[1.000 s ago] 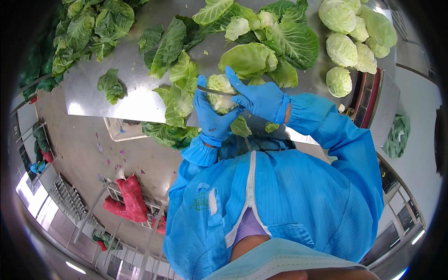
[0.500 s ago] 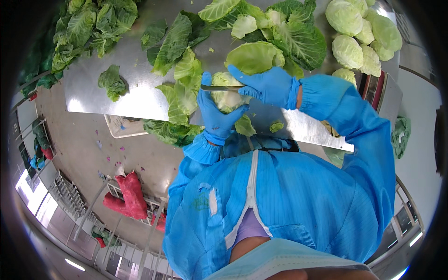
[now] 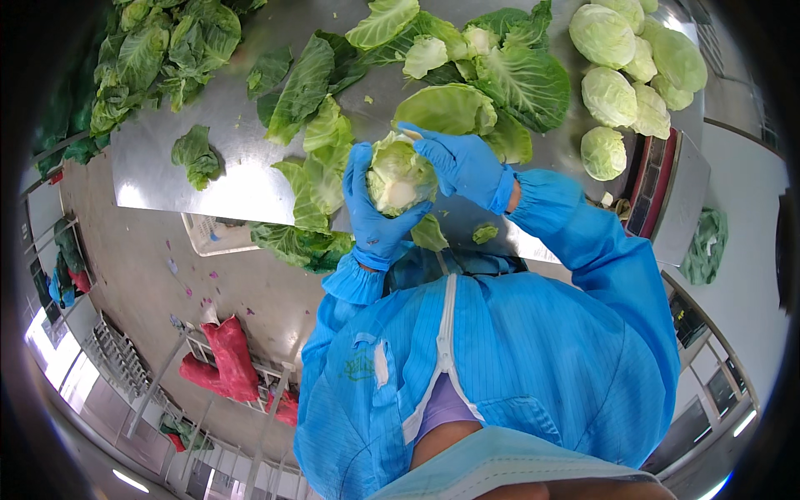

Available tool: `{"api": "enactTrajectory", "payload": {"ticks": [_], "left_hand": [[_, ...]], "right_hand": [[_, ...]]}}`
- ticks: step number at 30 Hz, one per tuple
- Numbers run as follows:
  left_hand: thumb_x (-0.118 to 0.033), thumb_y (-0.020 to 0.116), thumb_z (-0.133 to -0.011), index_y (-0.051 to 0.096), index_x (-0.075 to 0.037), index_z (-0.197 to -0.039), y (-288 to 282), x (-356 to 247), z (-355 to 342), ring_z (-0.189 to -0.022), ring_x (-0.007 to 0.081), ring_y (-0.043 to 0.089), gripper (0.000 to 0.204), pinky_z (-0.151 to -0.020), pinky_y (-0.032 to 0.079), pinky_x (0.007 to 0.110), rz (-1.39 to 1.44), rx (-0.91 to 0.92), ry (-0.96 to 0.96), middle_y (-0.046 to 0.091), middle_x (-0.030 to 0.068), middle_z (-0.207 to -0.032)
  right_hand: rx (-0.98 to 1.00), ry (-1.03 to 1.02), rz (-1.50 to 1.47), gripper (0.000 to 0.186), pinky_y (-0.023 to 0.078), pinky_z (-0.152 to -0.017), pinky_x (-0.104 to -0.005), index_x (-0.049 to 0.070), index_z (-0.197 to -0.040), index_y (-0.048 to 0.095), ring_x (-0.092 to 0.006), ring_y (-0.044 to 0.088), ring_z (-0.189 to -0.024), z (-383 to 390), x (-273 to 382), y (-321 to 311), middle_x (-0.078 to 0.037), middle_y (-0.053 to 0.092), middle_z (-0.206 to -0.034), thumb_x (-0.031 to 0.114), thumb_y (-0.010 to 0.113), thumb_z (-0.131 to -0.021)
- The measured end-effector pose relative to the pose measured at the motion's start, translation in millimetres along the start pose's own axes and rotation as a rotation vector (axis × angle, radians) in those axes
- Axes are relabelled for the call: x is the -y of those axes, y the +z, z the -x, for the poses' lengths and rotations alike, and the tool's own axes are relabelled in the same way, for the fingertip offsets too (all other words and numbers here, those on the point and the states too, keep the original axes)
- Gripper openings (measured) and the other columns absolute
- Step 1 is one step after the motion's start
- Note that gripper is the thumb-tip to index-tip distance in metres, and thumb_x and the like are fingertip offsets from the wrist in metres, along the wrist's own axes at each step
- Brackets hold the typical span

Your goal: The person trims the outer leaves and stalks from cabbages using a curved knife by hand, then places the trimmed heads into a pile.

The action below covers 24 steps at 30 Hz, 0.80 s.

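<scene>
A pale green cabbage [image 3: 392,173], its cut white stem end facing up, rests in my left hand [image 3: 379,232], whose fingers and thumb curl around its left and near sides. Close against the cabbage's right side is my right hand [image 3: 468,170], with fingers bent closed around the knife. The blade cannot be made out now; a small tan bit shows near the fingertips. Both hands wear blue gloves. Beyond them lies a large cupped cabbage leaf [image 3: 446,108], and a trimmed leaf [image 3: 429,234] lies just below the cabbage.
Several trimmed cabbages [image 3: 602,37] are gathered at the table's far right. Loose green leaves [image 3: 304,87] lie across the metal table [image 3: 246,179], with a leaf heap [image 3: 146,54] at far left. A white crate [image 3: 221,236] and red sacks [image 3: 229,358] are beyond the near edge.
My right hand has turned and moved slightly left and down, and the knife blade that lay across the cabbage has gone from sight. The cabbage's stem end is now more exposed.
</scene>
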<state>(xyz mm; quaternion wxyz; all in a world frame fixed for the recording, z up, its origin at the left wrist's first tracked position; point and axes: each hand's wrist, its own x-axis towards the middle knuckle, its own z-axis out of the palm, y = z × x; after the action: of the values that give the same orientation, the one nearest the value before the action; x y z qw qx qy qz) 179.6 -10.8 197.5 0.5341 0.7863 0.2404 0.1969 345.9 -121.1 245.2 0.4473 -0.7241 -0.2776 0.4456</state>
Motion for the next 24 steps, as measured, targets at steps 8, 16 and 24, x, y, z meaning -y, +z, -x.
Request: {"api": "enactTrajectory", "payload": {"ticks": [8,16,24], "left_hand": [[-0.022,0.092,-0.056,0.03,-0.001,-0.146,2.5,-2.4,8.5,-0.135,0.0289,0.037,0.111,-0.114,0.028,0.04,-0.092,-0.013,0.08,0.035,0.015,-0.148],[-0.024,0.094,-0.054,0.022,-0.002,-0.147,5.7,0.0,28.0,-0.138,0.0307,0.032,0.12,-0.115,0.026,0.041,-0.087,-0.049,0.032,0.029,0.0162,-0.151],[-0.026,0.094,-0.054,0.017,-0.001,-0.149,7.4,7.2,42.6,-0.14,0.0318,0.029,0.125,-0.116,0.025,0.043,-0.188,-0.061,0.046,0.02,0.0173,-0.155]], "right_hand": [[-0.022,0.11,-0.38,0.046,0.041,-0.044,-0.028,0.008,-0.125,0.061,-0.0111,0.051,-0.044,19.4,6.8,5.7,-0.005,0.056,-0.058,0.044,0.051,-0.099],[0.067,0.357,-1.333,0.065,0.033,-0.036,-0.0263,0.008,-0.06,0.049,-0.0144,0.042,-0.038,29.8,-19.8,21.5,-0.004,0.041,-0.044,0.057,0.034,-0.1],[0.125,0.185,-1.48,0.061,0.035,-0.036,-0.0258,0.004,-0.095,0.062,-0.0138,0.044,-0.038,56.8,-0.9,-3.9,-0.006,0.05,-0.051,0.058,0.033,-0.099]]}}
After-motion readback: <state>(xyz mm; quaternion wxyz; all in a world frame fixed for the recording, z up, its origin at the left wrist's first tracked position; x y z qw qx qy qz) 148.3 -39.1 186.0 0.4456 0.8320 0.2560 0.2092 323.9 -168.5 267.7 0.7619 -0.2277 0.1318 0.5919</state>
